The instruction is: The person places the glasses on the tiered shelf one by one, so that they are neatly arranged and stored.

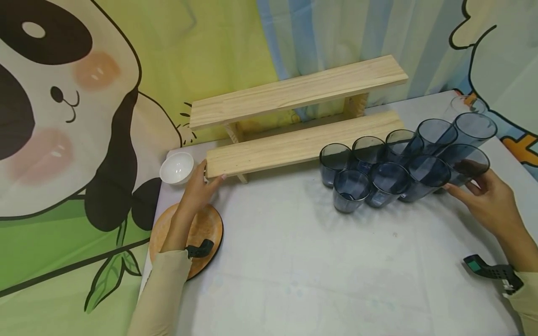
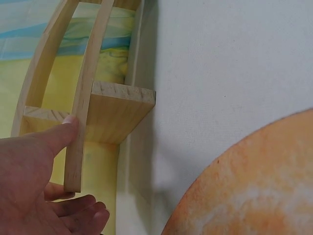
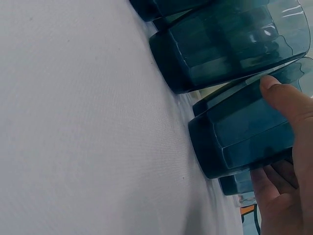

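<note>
A two-tier wooden shelf [image 1: 269, 148] stands at the back of the table. My left hand [image 1: 195, 190] pinches the left end of its lower board, the thumb on the board [image 2: 73, 161] and a finger on its other side. At the right, my right hand [image 1: 491, 205] holds a blue-tinted drinking glass [image 3: 244, 134], the thumb on one side and the fingers on the other. That glass is upright at the right end of the front row. Several more blue glasses [image 1: 388, 179] stand close together in two rows, in front of the shelf's right part.
A small white bowl [image 1: 176, 169] sits left of the shelf. Partly under my left forearm lies a round orange-brown board [image 1: 210, 228]. A clear glass [image 1: 466, 105] stands at the far right corner. Printed cloth [image 1: 227, 42] hangs behind the white-covered table [image 1: 319, 270].
</note>
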`<action>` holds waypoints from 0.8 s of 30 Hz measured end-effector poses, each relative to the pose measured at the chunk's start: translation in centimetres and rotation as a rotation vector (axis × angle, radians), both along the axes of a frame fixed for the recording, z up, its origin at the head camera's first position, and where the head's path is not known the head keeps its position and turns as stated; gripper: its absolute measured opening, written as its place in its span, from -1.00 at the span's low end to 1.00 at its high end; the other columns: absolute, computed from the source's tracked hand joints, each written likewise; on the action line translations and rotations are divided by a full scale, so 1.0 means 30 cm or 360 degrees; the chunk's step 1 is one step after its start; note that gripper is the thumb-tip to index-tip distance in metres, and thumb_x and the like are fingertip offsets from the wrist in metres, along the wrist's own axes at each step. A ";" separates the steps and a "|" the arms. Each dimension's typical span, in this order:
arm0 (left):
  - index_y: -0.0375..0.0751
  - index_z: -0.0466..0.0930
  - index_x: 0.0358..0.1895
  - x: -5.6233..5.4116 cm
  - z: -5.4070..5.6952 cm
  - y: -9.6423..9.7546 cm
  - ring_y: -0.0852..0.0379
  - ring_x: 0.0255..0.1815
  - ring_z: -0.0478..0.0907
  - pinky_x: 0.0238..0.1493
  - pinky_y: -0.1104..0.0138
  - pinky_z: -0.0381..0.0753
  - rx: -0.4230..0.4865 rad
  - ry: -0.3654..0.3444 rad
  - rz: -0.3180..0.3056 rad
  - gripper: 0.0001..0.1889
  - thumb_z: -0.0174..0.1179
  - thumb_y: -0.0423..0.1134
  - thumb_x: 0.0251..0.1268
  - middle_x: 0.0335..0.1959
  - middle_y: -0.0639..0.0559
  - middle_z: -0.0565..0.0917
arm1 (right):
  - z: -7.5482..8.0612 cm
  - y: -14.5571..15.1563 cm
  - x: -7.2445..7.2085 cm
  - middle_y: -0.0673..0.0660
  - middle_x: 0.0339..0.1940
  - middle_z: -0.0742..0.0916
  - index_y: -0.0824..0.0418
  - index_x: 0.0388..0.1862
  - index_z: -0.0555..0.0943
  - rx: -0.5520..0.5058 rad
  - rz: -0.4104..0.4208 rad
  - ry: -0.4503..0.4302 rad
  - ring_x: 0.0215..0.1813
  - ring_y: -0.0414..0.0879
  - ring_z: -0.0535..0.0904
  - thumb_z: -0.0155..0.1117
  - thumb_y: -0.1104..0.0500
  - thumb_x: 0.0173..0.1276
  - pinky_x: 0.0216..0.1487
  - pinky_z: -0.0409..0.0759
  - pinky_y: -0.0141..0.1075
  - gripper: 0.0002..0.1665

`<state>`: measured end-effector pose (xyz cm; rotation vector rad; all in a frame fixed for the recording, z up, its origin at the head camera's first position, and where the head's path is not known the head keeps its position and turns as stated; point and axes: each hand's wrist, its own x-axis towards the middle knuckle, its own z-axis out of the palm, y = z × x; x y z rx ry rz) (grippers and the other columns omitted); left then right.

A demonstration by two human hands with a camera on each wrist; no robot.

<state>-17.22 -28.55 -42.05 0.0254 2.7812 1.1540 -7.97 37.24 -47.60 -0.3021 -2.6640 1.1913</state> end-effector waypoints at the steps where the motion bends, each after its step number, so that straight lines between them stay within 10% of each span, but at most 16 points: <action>1: -0.24 -0.18 0.74 0.000 0.000 0.000 -0.32 0.70 0.04 0.60 -0.29 0.14 -0.0003 0.0001 -0.0001 0.04 0.21 0.23 0.53 0.70 -0.33 0.08 | 0.001 -0.001 0.003 0.27 0.70 0.30 0.13 0.72 0.18 0.0007 -0.0009 -0.0003 0.74 0.03 0.13 0.35 0.10 0.55 0.49 0.15 -0.63 -0.12; 12: -0.27 -0.13 0.73 -0.002 -0.001 -0.005 -0.31 0.70 0.04 0.64 -0.24 0.08 -0.0043 0.0015 -0.0001 0.03 0.22 0.22 0.52 0.69 -0.34 0.10 | 0.050 -0.008 0.053 0.38 0.67 0.30 0.26 0.68 0.21 0.0047 -0.0086 -0.0030 0.74 0.08 0.12 0.33 0.13 0.56 0.62 0.17 -0.31 -0.16; 20: -0.25 -0.18 0.74 0.001 0.005 -0.003 -0.34 0.71 0.02 0.64 -0.27 0.06 -0.0056 -0.0009 0.0004 0.05 0.20 0.25 0.52 0.71 -0.34 0.06 | 0.123 0.028 0.059 -0.28 0.34 0.55 0.12 0.60 0.39 -0.0119 -0.0061 0.0403 0.47 -0.40 0.43 0.34 0.43 0.46 0.44 0.31 -0.61 -0.22; 24: -0.26 -0.15 0.74 -0.002 0.006 0.000 -0.35 0.70 0.04 0.63 -0.27 0.07 -0.0057 0.0021 -0.0002 0.03 0.22 0.22 0.52 0.69 -0.35 0.09 | 0.199 0.027 0.054 -0.14 0.52 0.49 -0.01 0.67 0.28 -0.0158 -0.0131 0.0395 0.60 -0.26 0.35 0.29 0.46 0.48 0.52 0.27 -0.50 -0.12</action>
